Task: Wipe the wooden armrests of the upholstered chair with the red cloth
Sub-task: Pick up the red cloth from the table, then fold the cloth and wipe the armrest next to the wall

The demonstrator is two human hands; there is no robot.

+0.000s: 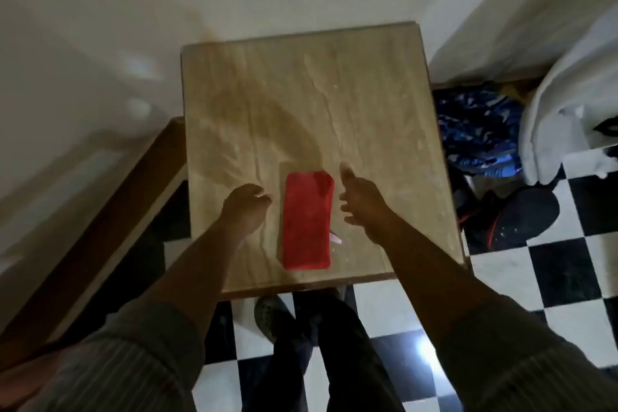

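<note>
A red cloth (pixel 307 219), folded into a long rectangle, lies flat on a small wooden table (pixel 368 104) near its front edge. My left hand (pixel 245 206) hovers just left of the cloth with fingers loosely curled and nothing in it. My right hand (pixel 363 199) is just right of the cloth, fingers spread and thumb up, also holding nothing. Neither hand touches the cloth. A brown wooden rail (pixel 110 217) runs diagonally at the left; whether it belongs to the chair I cannot tell.
A small pink item (pixel 335 239) pokes out from under the cloth's right edge. Dark shoes (pixel 521 214) and a blue patterned bag (pixel 478 130) lie right of the table, beside white fabric (pixel 568 104). The floor (pixel 535 281) is black-and-white checkered. My feet stand below the table edge.
</note>
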